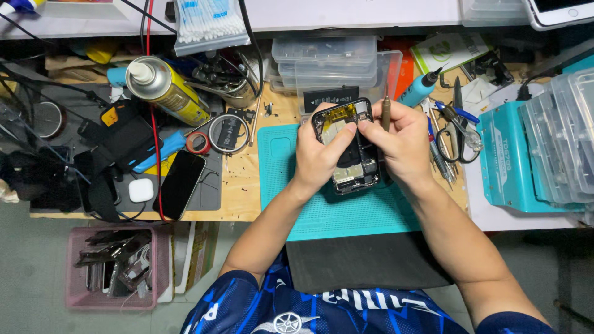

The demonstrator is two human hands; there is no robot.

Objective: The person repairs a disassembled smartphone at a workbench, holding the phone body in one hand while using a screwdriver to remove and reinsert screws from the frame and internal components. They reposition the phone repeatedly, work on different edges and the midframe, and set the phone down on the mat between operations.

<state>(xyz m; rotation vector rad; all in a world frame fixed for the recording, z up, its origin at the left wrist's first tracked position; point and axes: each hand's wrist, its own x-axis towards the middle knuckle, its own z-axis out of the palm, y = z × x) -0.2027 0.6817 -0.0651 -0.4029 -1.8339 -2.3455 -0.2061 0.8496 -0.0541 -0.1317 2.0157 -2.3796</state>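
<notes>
Left hand [317,154] clamped on opened phone [348,148] over teal mat [322,213], right hand [402,145] pinching inside it — screwdriver [385,111] tucked in fingers

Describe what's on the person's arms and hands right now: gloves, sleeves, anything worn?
Both the left hand and right hand are bare, with no gloves, rings or watch visible. Forearms are uncovered. Short sleeves of a blue patterned jersey with white markings end near the elbows.

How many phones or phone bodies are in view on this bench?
3: an opened phone held in both hands over the teal mat, a dark phone lying left of the mat, and a white one at the top right edge.
</notes>
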